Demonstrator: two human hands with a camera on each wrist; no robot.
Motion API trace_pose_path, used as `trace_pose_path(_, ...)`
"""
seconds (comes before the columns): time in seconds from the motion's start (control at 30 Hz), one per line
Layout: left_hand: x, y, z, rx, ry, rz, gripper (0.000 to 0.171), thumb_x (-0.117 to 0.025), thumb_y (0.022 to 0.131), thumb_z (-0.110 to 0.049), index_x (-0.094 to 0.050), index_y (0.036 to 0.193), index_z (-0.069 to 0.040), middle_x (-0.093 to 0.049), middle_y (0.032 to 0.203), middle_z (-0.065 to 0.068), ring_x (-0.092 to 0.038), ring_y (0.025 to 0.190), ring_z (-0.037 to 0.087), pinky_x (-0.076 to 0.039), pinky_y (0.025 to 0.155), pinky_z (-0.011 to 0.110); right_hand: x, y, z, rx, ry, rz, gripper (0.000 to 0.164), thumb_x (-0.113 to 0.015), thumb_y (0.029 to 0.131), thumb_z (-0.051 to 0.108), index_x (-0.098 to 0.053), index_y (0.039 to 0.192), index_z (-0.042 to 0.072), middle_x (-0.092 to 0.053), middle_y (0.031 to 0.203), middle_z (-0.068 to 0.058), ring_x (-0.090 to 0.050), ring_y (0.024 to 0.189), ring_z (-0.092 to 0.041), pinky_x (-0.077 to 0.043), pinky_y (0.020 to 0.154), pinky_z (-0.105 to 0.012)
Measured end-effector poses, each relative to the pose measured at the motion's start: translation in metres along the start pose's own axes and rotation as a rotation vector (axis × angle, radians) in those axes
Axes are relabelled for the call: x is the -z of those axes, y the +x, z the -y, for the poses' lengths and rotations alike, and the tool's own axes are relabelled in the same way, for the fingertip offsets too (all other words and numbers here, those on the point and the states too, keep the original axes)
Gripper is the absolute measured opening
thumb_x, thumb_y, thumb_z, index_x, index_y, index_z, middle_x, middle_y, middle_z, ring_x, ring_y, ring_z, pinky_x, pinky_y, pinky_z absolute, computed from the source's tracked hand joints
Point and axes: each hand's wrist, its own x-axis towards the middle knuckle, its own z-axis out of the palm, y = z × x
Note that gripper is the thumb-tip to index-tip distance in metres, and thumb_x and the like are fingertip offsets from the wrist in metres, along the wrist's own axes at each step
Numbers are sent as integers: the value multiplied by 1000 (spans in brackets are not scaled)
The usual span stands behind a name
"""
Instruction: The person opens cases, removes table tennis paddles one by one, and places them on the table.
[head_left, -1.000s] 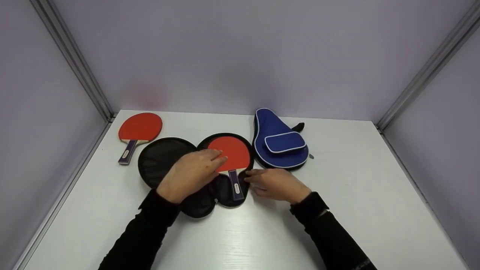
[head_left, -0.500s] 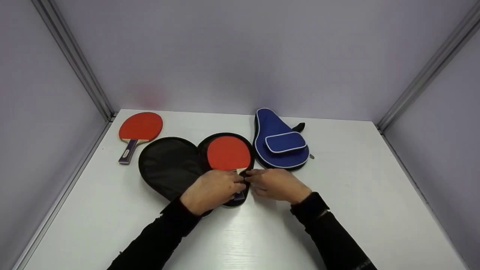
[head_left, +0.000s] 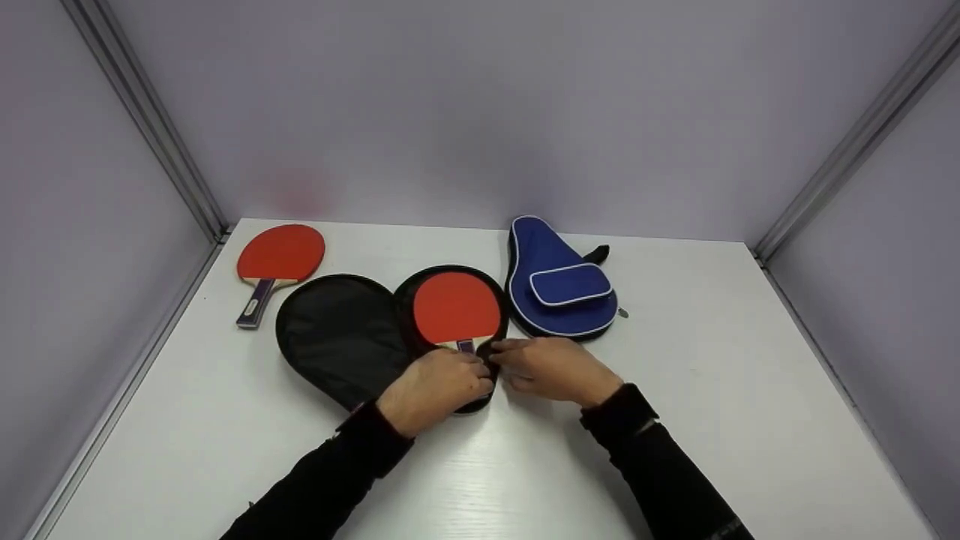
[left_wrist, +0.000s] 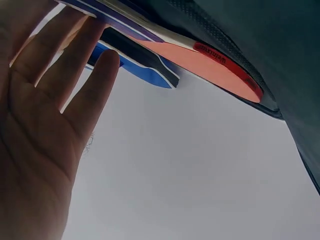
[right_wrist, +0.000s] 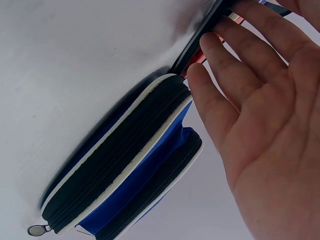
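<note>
- So the left hand (head_left: 435, 386) was over the purple handle of a round, red-faced table tennis paddle with a pale wooden neck (head_left: 456, 307), fingers mostly straight with gaps between them, tips right at the handle.
- That paddle lay flat in one half of an unzipped, black, paddle-shaped fabric case (head_left: 341, 337), its red face just beyond the left hand; the other half was spread out to that hand's left.
- Right hand (head_left: 559, 367) had its fingers extended too, tips by the case's edge near the handle.
- Just past the right hand sat a blue fabric paddle bag with white piping (head_left: 555, 255).
- Second red paddle with a dark handle (head_left: 281, 253) was on the white bench (head_left: 712, 360), farther out and left of the left hand.
</note>
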Motion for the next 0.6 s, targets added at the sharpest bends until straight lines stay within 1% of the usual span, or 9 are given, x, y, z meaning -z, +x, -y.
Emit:
trace_pose_path(0.13, -4, 0, -1, 2, 35, -7, 15, -90, 100, -16, -86, 106, -29, -85, 104, -12, -79, 103, 7, -66, 81, 26, 0, 0, 0, -10, 4, 9, 40, -73, 107, 17, -84, 145, 10, -80, 156, -6, -83, 134, -24, -72, 106, -44)
trace_pose_path(0.23, -5, 0, 0, -2, 59, -8, 15, -91, 100, -18, -86, 108, -30, -85, 105, -13, -79, 104, 7, -66, 83, 27, 0, 0, 0, -24, 11, 20, 41, -73, 107, 17, -83, 146, 10, -80, 157, -6, -83, 136, -25, -72, 107, -45)
trace_pose_path(0.37, -2, -2, 2, -8, 60, 10, 19, -92, 99, -19, -86, 113, -31, -86, 109, -12, -79, 106, 8, -66, 85, 27, 0, 0, 0, -36, 16, 35, 41, -72, 108, 17, -82, 148, 10, -79, 158, -5, -82, 137, -25, -71, 108, -46)
trace_pose_path(0.5, 2, -3, 6, -8, 59, 23, 21, -93, 99, -18, -85, 113, -31, -86, 109, -12, -80, 106, 8, -67, 86, 26, 0, 0, -1, -35, 18, 40, 41, -72, 108, 17, -83, 147, 10, -79, 158, -5, -83, 134, -26, -72, 107, -46)
trace_pose_path(0.6, 5, -4, 10, 1, 52, 13, 14, -91, 102, -23, -85, 113, -31, -86, 109, -12, -80, 107, 7, -66, 85, 26, 0, 0, -1, -32, 18, 31, 41, -73, 108, 17, -83, 146, 10, -79, 158, -5, -84, 133, -26, -72, 105, -46)
